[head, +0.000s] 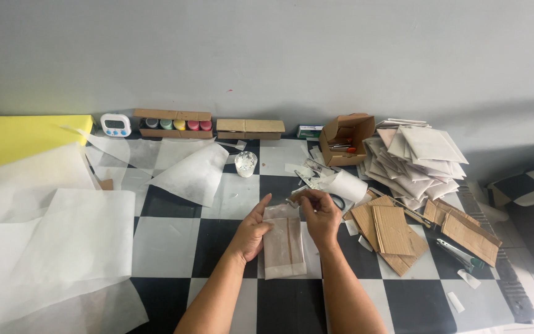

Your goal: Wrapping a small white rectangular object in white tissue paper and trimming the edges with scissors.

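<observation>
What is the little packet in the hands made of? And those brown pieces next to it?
The packet looks like thin, matte white paper; something brown shows faintly through it. The brown pieces look like corrugated cardboard: flat, stiff, dull tan, with fine ribbed lines.

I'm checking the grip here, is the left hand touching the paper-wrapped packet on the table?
Touching. The head view shows the left hand lying along the left edge of the paper-wrapped packet, thumb against its top corner, with no gap between them.

A flat, paper-wrapped cardboard piece lies lengthwise on the checkered table, top edge lifted.
</observation>
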